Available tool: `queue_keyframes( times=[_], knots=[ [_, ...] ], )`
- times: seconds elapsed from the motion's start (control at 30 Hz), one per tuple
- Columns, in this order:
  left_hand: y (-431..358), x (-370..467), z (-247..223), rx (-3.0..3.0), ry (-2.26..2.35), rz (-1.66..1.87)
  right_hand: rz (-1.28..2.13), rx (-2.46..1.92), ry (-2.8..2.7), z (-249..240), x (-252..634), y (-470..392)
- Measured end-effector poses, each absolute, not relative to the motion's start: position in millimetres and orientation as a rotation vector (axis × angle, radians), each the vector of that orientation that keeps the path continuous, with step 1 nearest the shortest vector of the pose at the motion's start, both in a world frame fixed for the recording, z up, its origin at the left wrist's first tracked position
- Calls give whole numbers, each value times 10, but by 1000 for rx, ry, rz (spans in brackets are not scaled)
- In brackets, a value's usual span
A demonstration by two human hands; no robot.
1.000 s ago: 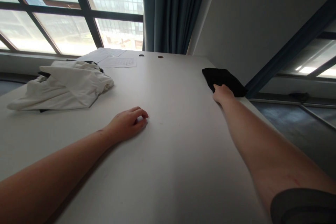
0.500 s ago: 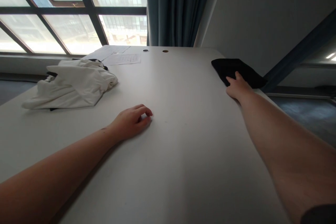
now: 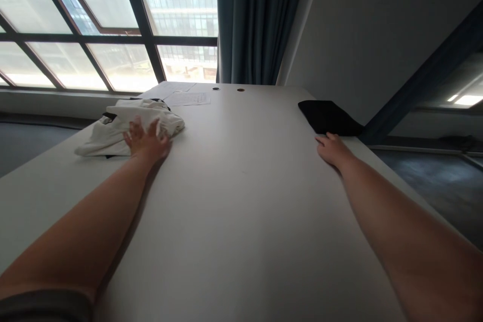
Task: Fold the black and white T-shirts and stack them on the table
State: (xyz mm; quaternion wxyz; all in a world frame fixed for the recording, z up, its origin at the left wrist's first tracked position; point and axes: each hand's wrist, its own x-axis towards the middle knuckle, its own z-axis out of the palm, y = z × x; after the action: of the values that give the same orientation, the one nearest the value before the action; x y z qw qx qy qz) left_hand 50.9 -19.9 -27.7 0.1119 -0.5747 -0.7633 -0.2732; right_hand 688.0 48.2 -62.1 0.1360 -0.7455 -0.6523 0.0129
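Observation:
A crumpled pile of white cloth, with some dark bits showing at its edges, lies at the left of the white table. My left hand is at the near right part of this pile, fingers spread; whether it presses on the cloth is unclear. On the right side, a flat, folded black cloth lies by the table's edge. Just short of its near edge rests my right hand, fingers loosely stretched and nothing seen in them.
Sheets of paper lie at the far left of the table, near two round cable holes. Behind the table are windows and a blue curtain. A grey wall rises at the right.
My left hand has moved from mid-table forward and left to the white cloth, its fingers spreading. My right hand has drawn back off the black cloth. The view has tilted up slightly.

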Motion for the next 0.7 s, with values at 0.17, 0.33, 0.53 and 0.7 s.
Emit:
queue_keyframes(
  times=[0.17, 0.33, 0.53, 0.7],
  knots=[
    [-88, 19, -379, -1459, -2571, -912, -102, -1942, -2088, -669, 6711, 127],
    [-105, 82, -355, -1528, -2483, -1039, -84, -1675, -2243, -662, 6429, -377],
    [-228, 105, -206, -1625, -2328, -1326, 46, -1416, -2352, -671, 6063, -839],
    [-292, 408, -84, -1664, -2081, -1451, 114, -1364, -2340, -558, 5923, -867]
  ],
)
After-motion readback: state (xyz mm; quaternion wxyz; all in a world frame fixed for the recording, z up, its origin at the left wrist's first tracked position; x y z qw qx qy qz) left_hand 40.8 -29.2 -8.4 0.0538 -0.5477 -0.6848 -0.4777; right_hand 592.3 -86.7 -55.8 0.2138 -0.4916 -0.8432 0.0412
